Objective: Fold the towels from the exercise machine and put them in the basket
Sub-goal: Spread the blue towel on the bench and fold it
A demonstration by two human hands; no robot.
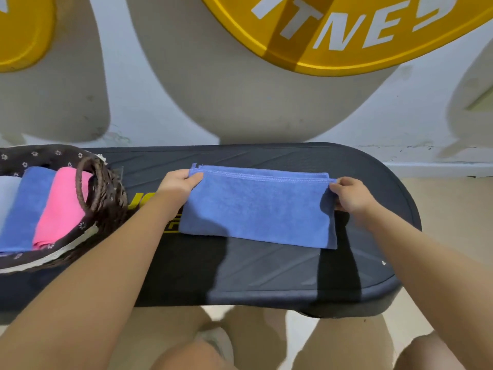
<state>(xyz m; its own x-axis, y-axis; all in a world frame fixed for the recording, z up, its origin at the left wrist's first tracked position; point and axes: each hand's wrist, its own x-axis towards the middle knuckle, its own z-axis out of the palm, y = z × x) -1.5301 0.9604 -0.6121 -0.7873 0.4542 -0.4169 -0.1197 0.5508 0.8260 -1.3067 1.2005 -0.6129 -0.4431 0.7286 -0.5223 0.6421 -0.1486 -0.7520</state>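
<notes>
A blue towel (257, 206) is seen lying flat on the black platform of the exercise machine (266, 273), already folded into a long strip, its stitched edges lined up along the far side. The far left corner is pinched by the left hand (177, 182), thumb on top; the right end is held by the right hand (349, 194), fingers curled round the edge. Both grips are closed on cloth.

The towel is judged light, soft and limp: no shape will be kept once it is lifted, so it is best taken at the corners or ends, as is being done. The layers may slide apart unless pinched together. The pile looks slightly grippy, not slippery.

To the left, the woven basket (106, 198) is seen resting on the same platform, with a folded blue towel (25, 206) and a pink towel (62, 206) laid side by side inside.
</notes>
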